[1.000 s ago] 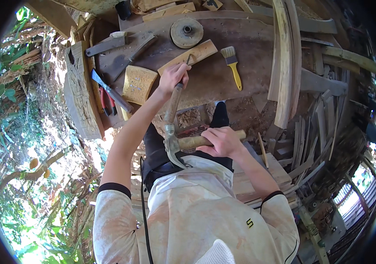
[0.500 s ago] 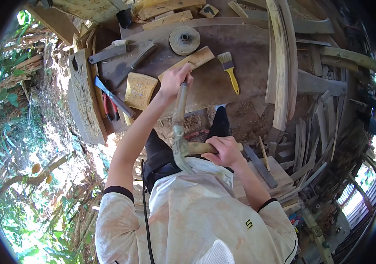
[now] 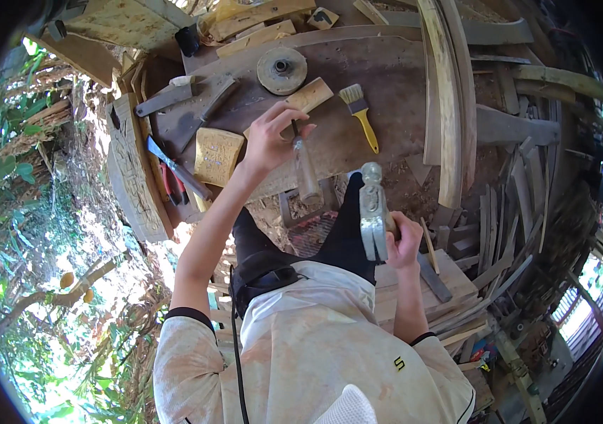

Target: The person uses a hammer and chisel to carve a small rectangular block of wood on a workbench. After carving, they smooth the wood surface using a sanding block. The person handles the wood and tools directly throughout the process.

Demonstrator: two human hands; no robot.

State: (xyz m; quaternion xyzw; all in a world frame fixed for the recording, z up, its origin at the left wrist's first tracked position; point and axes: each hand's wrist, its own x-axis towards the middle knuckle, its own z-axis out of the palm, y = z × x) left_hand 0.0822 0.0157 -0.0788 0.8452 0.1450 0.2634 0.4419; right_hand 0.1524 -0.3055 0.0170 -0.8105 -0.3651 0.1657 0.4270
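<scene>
My left hand is closed in a pinch around the thin dark metal end of a chisel. Its worn wooden handle points back toward me, in the air above the bench's near edge. Just beyond these fingers lies a light wooden strip. My right hand grips a claw hammer by its wooden handle, most of which is hidden behind the hammer head and my fingers. The metal head is raised at the right, apart from the chisel. Left of my left hand sits a squarish yellowish wood block with marks on its face.
A round disc with a central hub stands on the brown bench. Nearby are a yellow-handled paintbrush, a blade with a handle and red-handled pliers. Long planks rest at the right, beside stacked wood scraps.
The hammer head has come away from the chisel's handle end and moved right with my right hand. The chisel now tilts differently, and my left fingers are slightly more spread.
</scene>
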